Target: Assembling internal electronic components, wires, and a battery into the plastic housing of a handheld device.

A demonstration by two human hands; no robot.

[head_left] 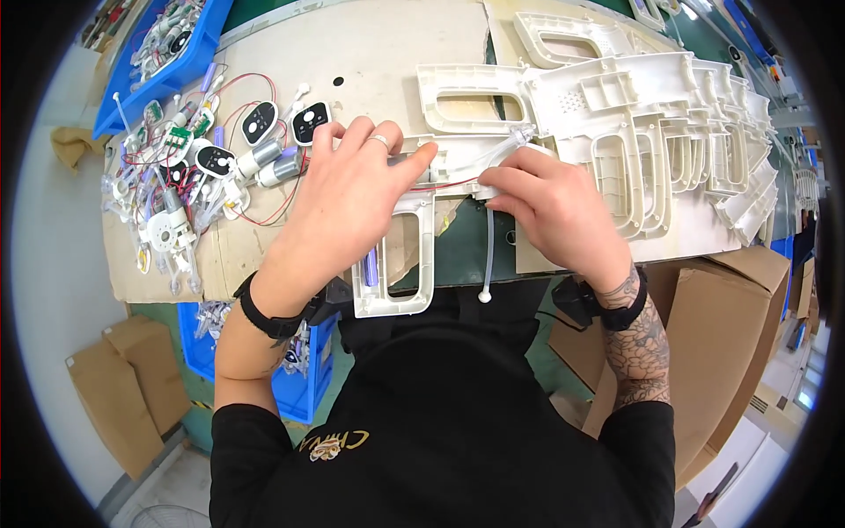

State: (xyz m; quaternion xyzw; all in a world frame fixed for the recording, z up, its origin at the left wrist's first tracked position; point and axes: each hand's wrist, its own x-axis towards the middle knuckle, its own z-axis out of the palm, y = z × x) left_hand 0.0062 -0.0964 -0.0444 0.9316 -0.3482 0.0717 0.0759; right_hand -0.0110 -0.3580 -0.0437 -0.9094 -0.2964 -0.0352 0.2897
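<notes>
Before me, a white plastic housing half (422, 295) lies with its hollow side up, its looped handle over the table's front edge. A purple cylinder (371, 267), like a battery cell, sits inside the handle. My left hand (348, 180) is over the housing's middle, fingers bent and thumb drawn in; what they grip is mostly hidden. Red wires (443, 185) run from there toward my right hand (554, 202), whose fingers pinch a small white plastic part (481, 189) at the housing's edge. From beside it a clear tube (489, 246) with a white ball end hangs down.
Loose motor assemblies (172, 224) with wires, tubes and black oval panels (260, 123) are heaped on the left. Several more white housings (607, 97) overlap on the right. Blue bins (189, 66) stand at back left and below the table (378, 44). A cardboard box (704, 343) is at lower right.
</notes>
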